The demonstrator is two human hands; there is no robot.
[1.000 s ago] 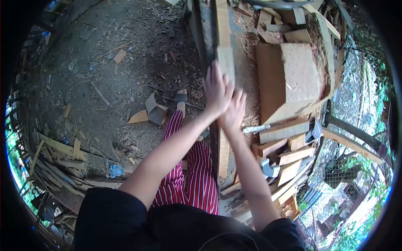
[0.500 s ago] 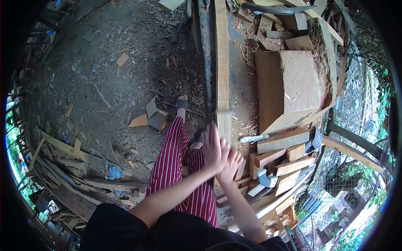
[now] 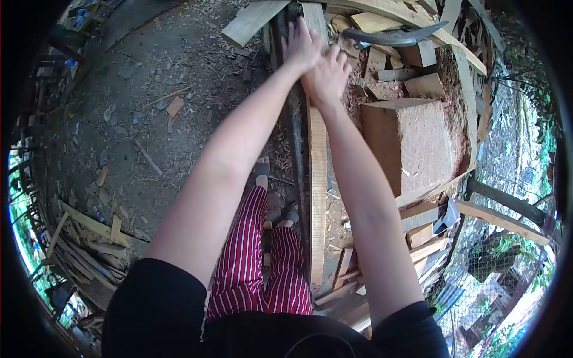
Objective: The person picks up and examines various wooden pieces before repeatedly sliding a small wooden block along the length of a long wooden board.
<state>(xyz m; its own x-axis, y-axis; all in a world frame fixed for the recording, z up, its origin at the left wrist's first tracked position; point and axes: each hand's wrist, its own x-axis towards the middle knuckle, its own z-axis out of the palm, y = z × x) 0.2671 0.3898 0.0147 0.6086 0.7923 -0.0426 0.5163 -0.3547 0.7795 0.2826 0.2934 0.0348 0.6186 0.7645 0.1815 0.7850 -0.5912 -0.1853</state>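
Note:
A long, narrow board (image 3: 317, 179) runs lengthwise along a dark beam (image 3: 296, 149) in front of me. Both my arms stretch toward its far part. My left hand (image 3: 303, 51) is at the top of the view, its fingers reaching forward at the left side of a pale wooden block (image 3: 314, 15). Close beside and slightly behind it, my right hand (image 3: 328, 74) has its fingers bent over the same block's right side. The block lies along the board's line; its near end is hidden under my hands, so its exact kind does not show.
A large squared timber block (image 3: 421, 143) stands to the right, with a dark curved tool (image 3: 400, 37) and offcuts beyond it. Wood pieces (image 3: 424, 230) are piled at the near right. Another plank (image 3: 256, 22) juts out at the upper left. Shavings litter the ground (image 3: 197, 77).
Both my hands have moved far forward along the board, from close to my body to the top of the view. The pale block has moved forward with them, and my arms are now extended.

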